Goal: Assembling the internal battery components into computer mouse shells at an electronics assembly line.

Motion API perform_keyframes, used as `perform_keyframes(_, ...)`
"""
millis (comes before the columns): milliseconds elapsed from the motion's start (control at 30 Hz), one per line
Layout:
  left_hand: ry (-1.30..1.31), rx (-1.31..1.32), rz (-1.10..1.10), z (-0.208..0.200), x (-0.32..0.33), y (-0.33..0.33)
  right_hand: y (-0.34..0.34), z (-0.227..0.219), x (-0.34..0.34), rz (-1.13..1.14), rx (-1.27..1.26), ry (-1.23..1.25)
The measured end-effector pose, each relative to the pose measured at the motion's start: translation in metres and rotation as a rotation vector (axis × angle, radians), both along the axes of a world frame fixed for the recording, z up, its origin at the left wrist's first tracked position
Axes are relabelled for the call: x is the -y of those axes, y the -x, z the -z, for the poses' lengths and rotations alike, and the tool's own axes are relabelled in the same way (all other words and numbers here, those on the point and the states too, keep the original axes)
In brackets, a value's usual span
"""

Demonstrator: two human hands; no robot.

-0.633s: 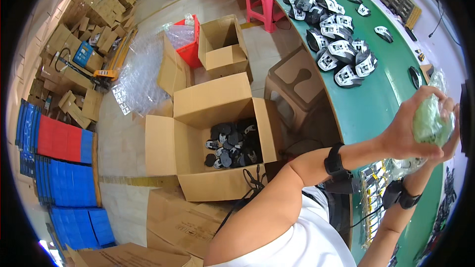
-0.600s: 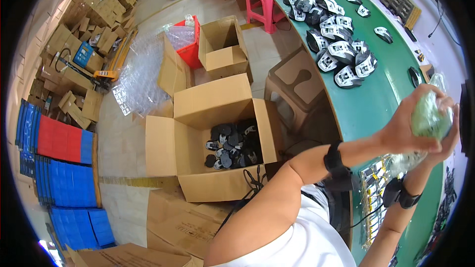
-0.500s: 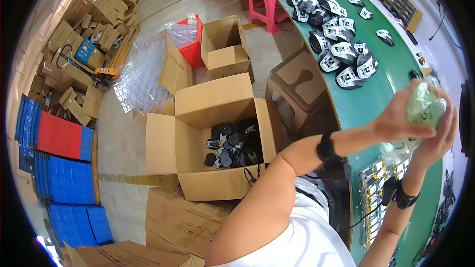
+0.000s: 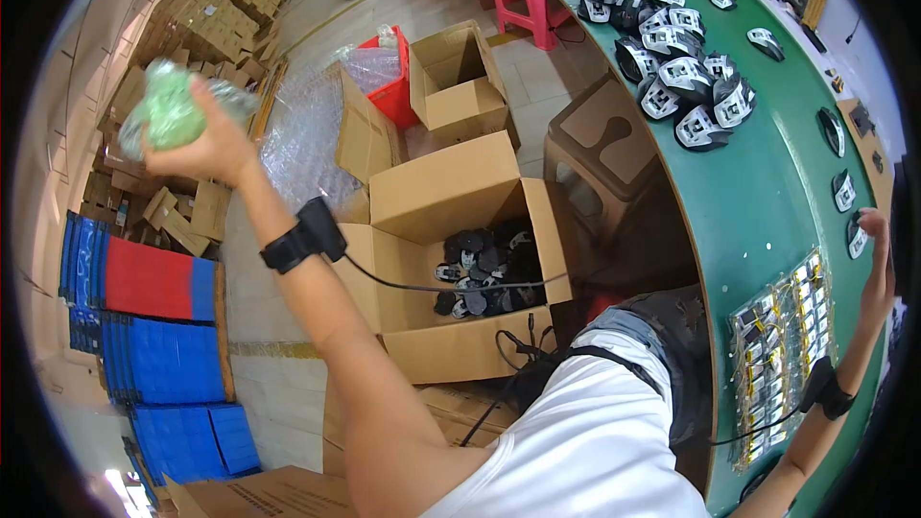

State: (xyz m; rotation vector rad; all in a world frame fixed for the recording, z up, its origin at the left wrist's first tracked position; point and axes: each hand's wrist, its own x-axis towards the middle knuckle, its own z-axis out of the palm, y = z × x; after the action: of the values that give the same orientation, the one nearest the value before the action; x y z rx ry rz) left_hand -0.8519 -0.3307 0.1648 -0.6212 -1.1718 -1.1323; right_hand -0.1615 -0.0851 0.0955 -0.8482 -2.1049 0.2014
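My left hand [image 4: 216, 147] is raised at the far left, closed round a crumpled bundle of green and clear plastic bags [image 4: 173, 107]. That arm reaches across above an open cardboard box [image 4: 451, 182], in which black and grey mouse parts [image 4: 475, 273] lie. My right hand [image 4: 877, 264] is over the right side of the green bench [image 4: 777, 182], beside a white and black mouse shell [image 4: 856, 234]. Its fingers look apart with nothing visible in them, though the picture's dark rim hides part of the hand. More mouse shells [image 4: 686, 77] lie piled farther along the bench.
Clear trays [image 4: 782, 355] of small parts lie on the near bench. Beside it stands a brown stool [image 4: 604, 144]. Another open carton [image 4: 460, 77], a red crate [image 4: 393, 96] and bubble wrap [image 4: 307, 134] are behind the box. Blue panels [image 4: 158, 355] stack at left.
The green plastic bundle has swung from above the bench to the far left in my left hand. My right hand has let go of it and stays at the bench's right.
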Motion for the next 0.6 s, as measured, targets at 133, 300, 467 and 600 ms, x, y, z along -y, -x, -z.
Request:
perform_keyframes(133, 0.33, 0.382, -0.619, 0.044, 0.041, 0.094, 0.003, 0.013, -0.007, -0.052, -0.021, 0.124)
perform_keyframes(300, 1.075, 1.34, -0.482, 0.266, 0.022, 0.077, 0.007, 0.005, 0.019, -0.029, -0.04, 0.252)
perform_keyframes(467, 1.027, 1.046, 0.093, 0.302, -0.04, 0.017, 0.001, -0.01, 0.039, 0.087, 0.051, 0.287)
perform_keyframes(600, 0.842, 0.581, 0.619, 0.243, -0.124, -0.092, -0.038, -0.008, 0.048, 0.052, 0.053, 0.393)
